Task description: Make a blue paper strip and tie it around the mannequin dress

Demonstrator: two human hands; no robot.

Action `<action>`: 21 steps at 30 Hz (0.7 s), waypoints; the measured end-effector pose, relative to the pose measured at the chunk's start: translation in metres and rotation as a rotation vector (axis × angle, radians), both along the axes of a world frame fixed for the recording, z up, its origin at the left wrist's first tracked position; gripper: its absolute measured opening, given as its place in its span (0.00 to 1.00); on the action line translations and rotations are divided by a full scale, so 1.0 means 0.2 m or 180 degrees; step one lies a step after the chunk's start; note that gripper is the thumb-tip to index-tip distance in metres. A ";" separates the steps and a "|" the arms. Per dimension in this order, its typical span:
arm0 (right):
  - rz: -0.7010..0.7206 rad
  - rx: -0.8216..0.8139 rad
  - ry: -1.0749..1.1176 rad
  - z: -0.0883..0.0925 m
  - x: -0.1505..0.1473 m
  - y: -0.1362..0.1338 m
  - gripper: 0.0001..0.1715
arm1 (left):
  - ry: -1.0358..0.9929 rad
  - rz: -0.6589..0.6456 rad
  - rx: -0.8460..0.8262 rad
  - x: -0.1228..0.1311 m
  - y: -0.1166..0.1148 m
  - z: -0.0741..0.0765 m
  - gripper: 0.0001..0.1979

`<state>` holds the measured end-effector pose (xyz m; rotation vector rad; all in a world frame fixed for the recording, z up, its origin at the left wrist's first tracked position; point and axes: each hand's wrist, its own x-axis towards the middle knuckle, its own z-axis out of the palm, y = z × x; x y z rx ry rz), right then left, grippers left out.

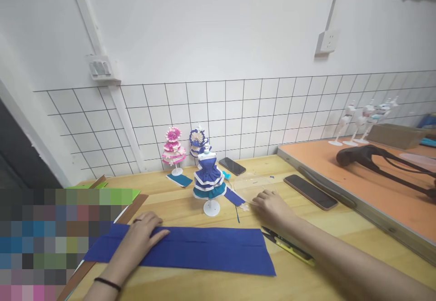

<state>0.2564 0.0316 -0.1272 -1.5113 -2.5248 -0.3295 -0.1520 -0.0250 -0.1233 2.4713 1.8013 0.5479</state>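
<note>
My left hand (145, 233) lies flat on a long strip of dark blue fabric (211, 248), thumb spread from its fingers. My right hand (272, 206) reaches to the table beside a thin clear sheet (252, 183); its fingers bend downward and what is in them, if anything, is hidden. Just ahead stands a small white dress form (211, 208) wearing a tiered blue, white and teal dress (209, 173). Close to my right hand are a blue fabric scrap (234, 196) and a small white flower-shaped piece (244, 207). Yellow-handled thread snips (289, 248) lie below my right wrist.
Pink (173, 148) and blue (197, 142) dressed forms stand behind, with a teal fabric piece (179, 180) in front. Two phones (232, 166) (310, 192) lie on the wooden table (190, 287). At right, a raised orange board (316, 160) carries a black strapped object (378, 164) and several white figures (347, 121).
</note>
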 end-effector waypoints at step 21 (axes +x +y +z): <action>0.0034 0.0148 -0.0956 -0.01 0.11 0.13 0.07 | -0.0013 -0.0489 0.0233 0.17 -0.03 -0.15 0.14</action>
